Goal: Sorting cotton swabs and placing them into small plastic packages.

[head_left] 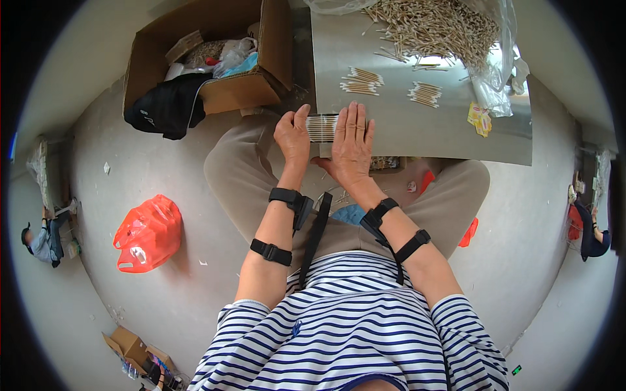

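Observation:
A flat row of cotton swabs point(322, 128) lies side by side between my hands at the near left edge of the metal table point(417, 140). My left hand point(293, 135) is closed on the left end of the row, thumb and curled fingers pinching it. Stretched out and flat, the fingers of my right hand point(353, 140) rest against the row's right end. I cannot tell whether a clear bag encloses the swabs. Farther back on the tabletop are a small bunch of swabs point(362, 81) and another bunch point(425, 94) to its right.
A large heap of swabs point(437, 29) spills from clear plastic at the back. Clear bags point(490, 94) and a yellow packet point(479, 120) lie at the right. An open cardboard box point(238, 94) with a black cloth point(168, 107) stands left; a red bag point(149, 233) sits on the floor.

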{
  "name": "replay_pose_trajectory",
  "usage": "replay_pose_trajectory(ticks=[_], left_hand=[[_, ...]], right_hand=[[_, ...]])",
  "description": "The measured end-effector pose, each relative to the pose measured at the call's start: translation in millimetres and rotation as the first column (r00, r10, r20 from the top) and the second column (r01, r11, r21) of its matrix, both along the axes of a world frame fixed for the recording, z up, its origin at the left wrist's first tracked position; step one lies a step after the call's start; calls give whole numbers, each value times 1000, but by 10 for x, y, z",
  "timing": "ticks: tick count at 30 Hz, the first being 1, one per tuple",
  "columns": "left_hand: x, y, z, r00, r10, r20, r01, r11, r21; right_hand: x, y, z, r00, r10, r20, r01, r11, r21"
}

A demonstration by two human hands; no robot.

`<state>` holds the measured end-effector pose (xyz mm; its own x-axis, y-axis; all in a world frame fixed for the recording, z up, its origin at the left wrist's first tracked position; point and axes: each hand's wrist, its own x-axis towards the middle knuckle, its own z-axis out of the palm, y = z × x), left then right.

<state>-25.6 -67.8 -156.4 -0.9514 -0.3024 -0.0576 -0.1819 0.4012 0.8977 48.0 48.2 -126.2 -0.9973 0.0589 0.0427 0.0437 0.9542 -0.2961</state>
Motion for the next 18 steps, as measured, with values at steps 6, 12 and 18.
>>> replay_pose_trajectory(ticks=[6, 12, 18], left_hand=[[-2, 2, -24, 998, 12, 55, -17, 995, 95], [-25, -107, -45, 997, -56, 52, 45, 981, 190], [-20, -365, 79, 952, -147, 268, 16, 900, 436]], right_hand=[[-1, -94, -22, 999, -40, -2, 40, 999, -19], [-5, -73, 2, 999, -29, -16, 29, 1000, 10], [55, 186, 90, 999, 39, -11, -41, 985, -169]])
